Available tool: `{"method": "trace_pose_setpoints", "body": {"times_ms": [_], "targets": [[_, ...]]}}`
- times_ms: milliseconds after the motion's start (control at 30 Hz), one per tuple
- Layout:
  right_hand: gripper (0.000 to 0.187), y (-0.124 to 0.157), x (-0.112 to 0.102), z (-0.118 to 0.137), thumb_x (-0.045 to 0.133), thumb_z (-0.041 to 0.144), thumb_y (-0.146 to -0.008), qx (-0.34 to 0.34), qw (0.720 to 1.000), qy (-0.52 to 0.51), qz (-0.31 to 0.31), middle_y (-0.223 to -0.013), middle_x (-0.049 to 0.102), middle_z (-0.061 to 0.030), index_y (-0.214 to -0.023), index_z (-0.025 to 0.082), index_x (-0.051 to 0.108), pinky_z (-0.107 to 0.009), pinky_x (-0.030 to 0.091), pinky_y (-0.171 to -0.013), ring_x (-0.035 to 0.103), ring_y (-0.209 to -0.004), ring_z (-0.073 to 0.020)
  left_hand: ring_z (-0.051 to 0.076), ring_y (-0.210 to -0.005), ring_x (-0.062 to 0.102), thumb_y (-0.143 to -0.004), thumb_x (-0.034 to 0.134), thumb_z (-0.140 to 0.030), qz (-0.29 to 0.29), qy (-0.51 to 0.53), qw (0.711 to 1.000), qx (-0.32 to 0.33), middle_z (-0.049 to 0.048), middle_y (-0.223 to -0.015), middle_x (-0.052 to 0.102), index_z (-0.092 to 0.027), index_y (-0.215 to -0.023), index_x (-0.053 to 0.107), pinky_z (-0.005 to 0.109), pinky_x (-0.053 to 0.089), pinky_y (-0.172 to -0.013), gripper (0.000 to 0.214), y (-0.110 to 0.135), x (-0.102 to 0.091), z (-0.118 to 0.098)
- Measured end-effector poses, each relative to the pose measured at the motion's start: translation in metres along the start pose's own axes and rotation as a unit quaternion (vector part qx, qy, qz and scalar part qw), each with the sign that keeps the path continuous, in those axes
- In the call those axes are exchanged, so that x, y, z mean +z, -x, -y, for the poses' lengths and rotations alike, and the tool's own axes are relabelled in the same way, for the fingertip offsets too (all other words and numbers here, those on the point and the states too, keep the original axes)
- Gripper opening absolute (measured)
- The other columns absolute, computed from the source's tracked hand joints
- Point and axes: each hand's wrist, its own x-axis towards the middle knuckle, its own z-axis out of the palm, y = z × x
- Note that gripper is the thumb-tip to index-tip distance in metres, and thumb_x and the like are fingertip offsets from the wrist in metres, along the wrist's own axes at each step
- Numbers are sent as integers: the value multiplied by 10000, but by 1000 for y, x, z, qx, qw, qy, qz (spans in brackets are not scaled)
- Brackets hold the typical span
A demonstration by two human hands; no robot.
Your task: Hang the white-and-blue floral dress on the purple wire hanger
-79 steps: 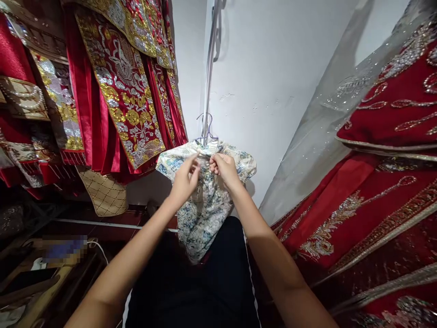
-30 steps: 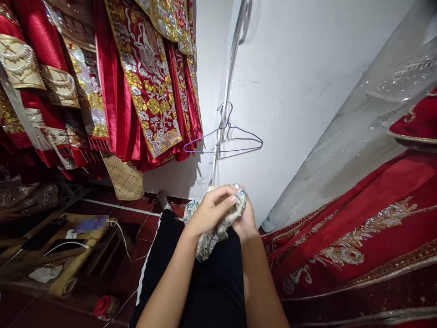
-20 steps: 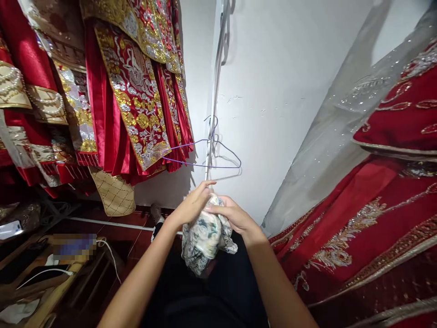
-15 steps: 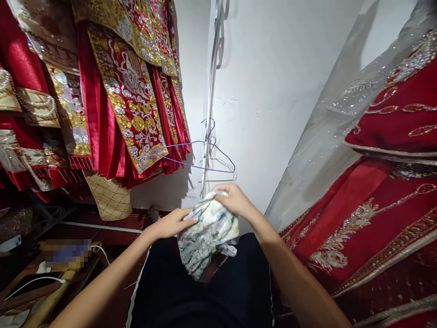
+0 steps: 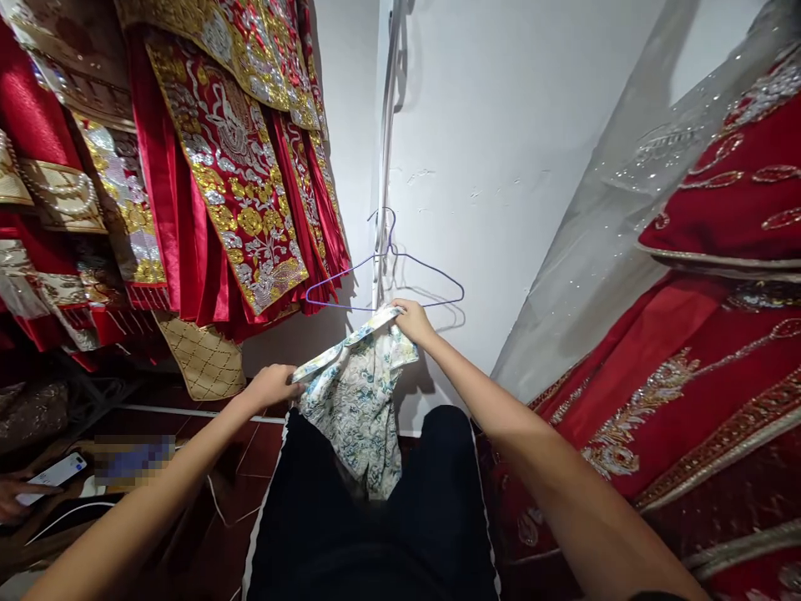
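- Both hands held one garment (image 5: 354,409): the left hand (image 5: 270,386) was closed on an edge well below and left of the hanger (image 5: 389,248), and the right hand (image 5: 413,320) pinched a corner just under the hanger's bottom wire.
- Between the hands the top edge was drawn into a slanting line. The rest of the cloth hung loose below the hanger, over black trousers (image 5: 375,517).
- Nothing hung on the hanger, which was hooked bare on the pole (image 5: 386,125). The garment came close under it; whether the two touched could not be told.
- Judged from this, the garment was off the hanger and opened out between the hands, but not folded, draped or set down anywhere, so the handling looked partway through.
- Left of the hanger hung red robes (image 5: 238,167) with gold embroidery; behind it stood a white wall (image 5: 501,167).
- Right of the hanger a grey veil (image 5: 594,250) sloped down beside a red gown (image 5: 719,351).
- Far below and left of the hanger a phone (image 5: 56,472) showed at another person's hand.
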Motion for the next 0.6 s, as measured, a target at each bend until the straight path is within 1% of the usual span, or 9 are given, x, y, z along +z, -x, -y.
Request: {"method": "trace_pose_setpoints", "body": {"times_ms": [67,133,233,300,333,400,467,533,600], "targets": [[215,12,-13,1,487,149,-617,-17,999,28,-7,-619,611,13,-736,177,664,-240,361,-584,509,-606,-155,286,-876,633,-798,602,-346,-57,30,998,14,112,-883,698,-219,-752,650,333,426,-830,144,-7,-15,4],[170,19,-25,2,490,161,-623,-31,998,50,-25,-584,575,22,-704,181,638,-237,327,-550,479,-568,-144,278,-984,610,-834,554,-320,-122,83,987,68,119,-1016,690,-210,-809,671,329,417,-916,163,-16,-35,-4],[127,23,-37,4,506,175,-625,-36,997,47,-49,-603,585,12,-673,175,623,-240,340,-568,511,-611,-153,248,-1060,581,-893,480,-306,-207,159,948,180,101,-1091,665,-197,-858,682,308,396,-990,232,-32,-65,-35],[114,26,-39,7,517,185,-627,-25,998,24,-46,-606,584,9,-669,172,622,-243,343,-561,514,-607,-153,225,-1034,583,-911,459,-281,-247,189,928,206,88,-1073,659,-192,-945,675,295,404,-976,236,-45,-81,-61],[108,28,-37,9,520,185,-627,-19,999,8,-39,-604,581,10,-667,173,620,-243,343,-553,512,-595,-150,213,-985,592,-909,466,-264,-257,205,921,208,79,-1046,661,-191,-1030,662,288,418,-946,242,-52,-86,-73],[96,33,-32,16,528,179,-624,-14,999,-26,-21,-617,594,6,-661,177,617,-246,359,-548,526,-587,-153,189,-825,595,-891,501,-229,-253,233,916,207,52,-958,674,-190,-1242,590,275,442,-856,364,-66,-94,-95],[116,39,-27,24,533,164,-623,-19,999,-49,-1,-672,643,-14,-676,180,635,-259,402,-572,574,-628,-172,175,-686,559,-856,545,-190,-239,245,916,208,30,-859,682,-177,-1335,548,267,441,-785,479,-80,-99,-108],[217,43,-30,32,527,135,-622,-34,999,-32,25,-798,710,-42,-751,185,694,-286,457,-647,636,-737,-206,174,-648,541,-822,570,-151,-225,232,922,213,34,-818,694,-163,-1234,638,262,429,-761,418,-91,-104,-113],[398,46,-42,36,520,96,-608,-55,998,26,34,-961,744,-58,-916,204,748,-322,487,-756,663,-870,-239,178,-674,555,-802,579,-124,-205,219,929,218,48,-846,715,-165,-1056,715,252,415,-757,291,-97,-110,-109]]}}
